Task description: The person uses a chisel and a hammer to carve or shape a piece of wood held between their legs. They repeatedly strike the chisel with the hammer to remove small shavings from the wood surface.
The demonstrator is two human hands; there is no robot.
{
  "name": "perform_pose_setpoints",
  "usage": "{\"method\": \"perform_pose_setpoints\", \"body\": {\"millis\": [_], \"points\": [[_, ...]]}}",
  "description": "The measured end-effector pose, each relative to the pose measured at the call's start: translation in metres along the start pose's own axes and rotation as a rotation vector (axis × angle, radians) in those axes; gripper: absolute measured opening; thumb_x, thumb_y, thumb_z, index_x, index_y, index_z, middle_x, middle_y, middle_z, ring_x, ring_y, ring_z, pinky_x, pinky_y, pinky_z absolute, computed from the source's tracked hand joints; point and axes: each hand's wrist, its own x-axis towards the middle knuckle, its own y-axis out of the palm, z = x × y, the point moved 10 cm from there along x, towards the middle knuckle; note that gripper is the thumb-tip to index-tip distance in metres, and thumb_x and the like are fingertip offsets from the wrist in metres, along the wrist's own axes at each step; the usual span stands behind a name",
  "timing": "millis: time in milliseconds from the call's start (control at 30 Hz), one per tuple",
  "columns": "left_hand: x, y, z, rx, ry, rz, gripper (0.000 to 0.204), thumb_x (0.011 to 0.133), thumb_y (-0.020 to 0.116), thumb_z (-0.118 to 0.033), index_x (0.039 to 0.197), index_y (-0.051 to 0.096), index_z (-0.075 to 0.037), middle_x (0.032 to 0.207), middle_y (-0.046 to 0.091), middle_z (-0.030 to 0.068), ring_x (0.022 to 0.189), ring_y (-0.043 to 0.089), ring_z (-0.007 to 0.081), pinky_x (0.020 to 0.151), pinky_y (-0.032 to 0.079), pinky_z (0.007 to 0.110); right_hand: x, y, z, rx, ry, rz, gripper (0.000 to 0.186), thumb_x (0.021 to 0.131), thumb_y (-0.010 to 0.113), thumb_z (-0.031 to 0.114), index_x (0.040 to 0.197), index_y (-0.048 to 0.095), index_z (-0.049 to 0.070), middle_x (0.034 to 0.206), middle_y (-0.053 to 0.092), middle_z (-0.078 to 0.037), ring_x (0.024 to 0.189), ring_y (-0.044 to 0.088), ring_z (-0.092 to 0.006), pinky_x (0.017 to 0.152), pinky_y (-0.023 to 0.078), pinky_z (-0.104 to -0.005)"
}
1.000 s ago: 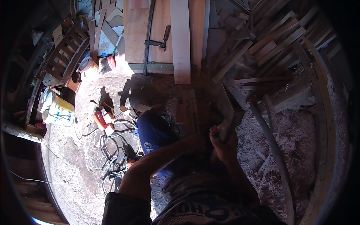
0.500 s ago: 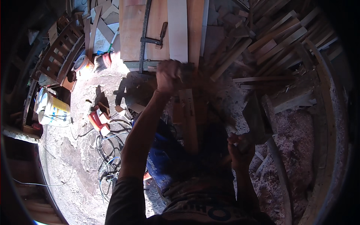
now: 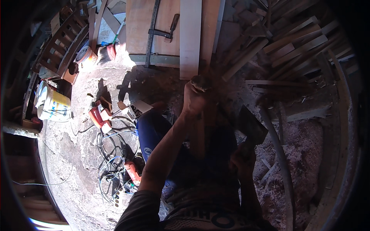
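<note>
My left hand (image 3: 191, 99) is raised over a narrow wooden piece (image 3: 197, 140) between my knees, its fingers wrapped round a small dark object (image 3: 199, 82) whose kind I cannot make out. My right hand (image 3: 242, 161) grips the handle of a dark tool with a wide flat blade (image 3: 252, 125), held low beside my right thigh. Both hands are in shadow. A long pale board (image 3: 189, 38) lies just beyond my left hand on wider panels (image 3: 138, 34), where a bar clamp with a black handle (image 3: 163, 32) rests.
Cables (image 3: 111, 150), a red power tool (image 3: 133, 172) and another red-and-wood tool (image 3: 98, 115) lie on the floor at left. Beyond them stand buckets (image 3: 54, 104), a brush (image 3: 108, 54) and a slatted frame (image 3: 58, 46). Piled offcuts (image 3: 293, 50) and shavings (image 3: 300, 158) fill the right.
My left hand rose from low between my knees, then moved slightly down and rightward with the dark object. My right hand with the bladed tool has moved down and right since a second ago.
</note>
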Motion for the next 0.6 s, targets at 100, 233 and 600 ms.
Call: {"method": "perform_pose_setpoints", "body": {"millis": [100,233,600], "points": [[-0.003,-0.015,0.016,0.051,0.053,-0.072,0.005,0.083,0.072,-0.006,0.086,0.069,-0.003,0.076,0.064,-0.0023,0.067,0.058,0.0055,0.056,0.046,0.025,0.002,0.007,-0.003,0.018,0.049,0.006,0.039,0.082,0.068,-0.006,0.114,0.048,0.004,0.072,0.059,-0.005,0.047,0.055,-0.0115,0.041,0.043,-0.0241],[-0.002,-0.028,0.027,0.059,0.086,-0.126,0.005,0.083,0.073,-0.007,0.085,0.071,-0.002,0.074,0.065,-0.0023,0.064,0.057,0.0055,0.054,0.044,0.025,0.006,0.01,-0.004,-0.012,0.078,0.017,0.039,0.083,0.069,-0.006,0.114,0.048,0.003,0.072,0.058,-0.004,0.048,0.055,-0.0118,0.041,0.043,-0.0247],[-0.006,-0.051,0.045,0.049,-0.002,-0.316,0.007,0.085,0.07,-0.009,0.084,0.07,-0.002,0.071,0.063,-0.004,0.063,0.055,0.004,0.055,0.044,0.025,0.011,0.006,-0.011,-0.026,0.093,-0.025,0.038,0.081,0.067,-0.006,0.115,0.051,0.003,0.072,0.058,-0.004,0.046,0.056,-0.0135,0.041,0.045,-0.0264]]}}
